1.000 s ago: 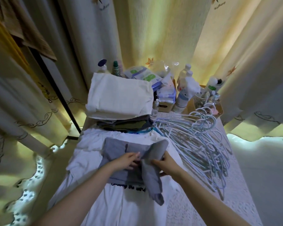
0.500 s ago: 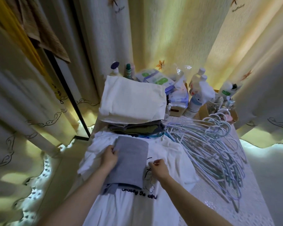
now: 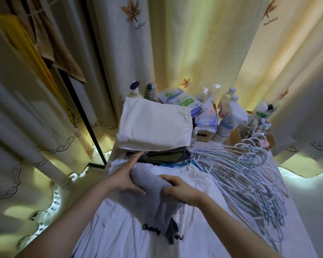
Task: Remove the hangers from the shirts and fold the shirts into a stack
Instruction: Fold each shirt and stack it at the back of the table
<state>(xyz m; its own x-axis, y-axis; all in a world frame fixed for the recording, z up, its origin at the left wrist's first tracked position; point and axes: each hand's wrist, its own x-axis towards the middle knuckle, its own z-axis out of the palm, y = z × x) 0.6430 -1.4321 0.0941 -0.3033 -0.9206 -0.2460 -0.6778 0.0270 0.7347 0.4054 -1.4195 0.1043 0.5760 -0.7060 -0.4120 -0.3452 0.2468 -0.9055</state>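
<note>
A folded grey shirt [image 3: 157, 194] is lifted between both hands above a spread white shirt [image 3: 198, 185] with dark lettering. My left hand [image 3: 126, 174] presses its left side, fingers straight and pointing at the stack, thumb under the cloth. My right hand [image 3: 181, 189] grips its right edge with curled fingers. The grey cloth's lower end hangs down loosely. Behind stands a stack of folded shirts [image 3: 164, 157], dark ones below and a thick white one [image 3: 155, 125] on top. A pile of light blue hangers [image 3: 246, 175] lies to the right.
Bottles [image 3: 229, 116], packets and small boxes [image 3: 205, 123] crowd the table's far end. Pale curtains [image 3: 185, 43] hang all around. A black rack pole [image 3: 82, 103] stands on the left with yellow and brown cloth hung on it. The table's right side [image 3: 295, 229] drops to the floor.
The grey shirt lay flat on the white shirt under both hands; now it is gathered and lifted between them, moved toward the stack. The camera has tilted upward.
</note>
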